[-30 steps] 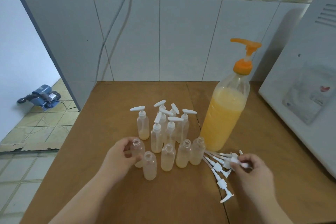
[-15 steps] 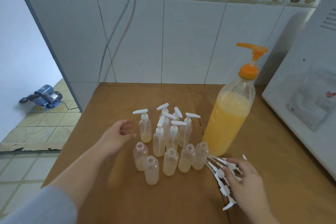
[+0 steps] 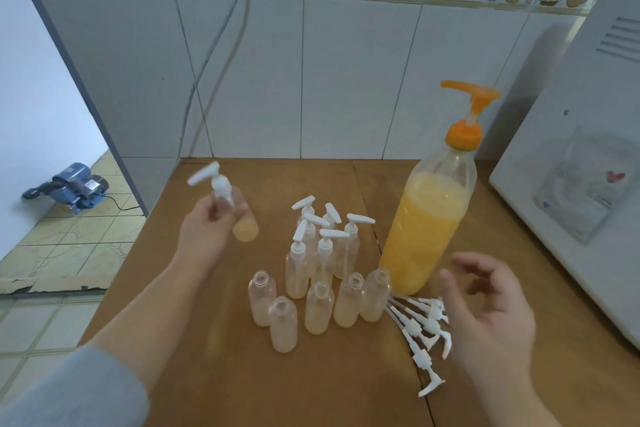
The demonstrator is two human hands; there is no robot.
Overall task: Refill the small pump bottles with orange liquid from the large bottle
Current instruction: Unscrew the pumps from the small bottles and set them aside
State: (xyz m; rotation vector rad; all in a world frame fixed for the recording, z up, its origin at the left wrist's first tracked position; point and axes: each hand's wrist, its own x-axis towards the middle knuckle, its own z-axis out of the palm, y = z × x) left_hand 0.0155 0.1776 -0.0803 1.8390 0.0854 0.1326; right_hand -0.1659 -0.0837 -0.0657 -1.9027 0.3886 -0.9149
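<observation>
Head cam: my left hand (image 3: 207,229) grips a capped small bottle (image 3: 239,215) off the worktop (image 3: 214,374), tilted, pump up-left, w/ the big orange bottle (image 3: 429,218) well to its right, nearer my right hand (image 3: 491,319), which hovers slack & empty beside the loose pumps (image 3: 422,329).

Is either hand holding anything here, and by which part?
The left hand holds a small pump bottle by its upper body, below the pump. The right hand holds nothing.
</observation>
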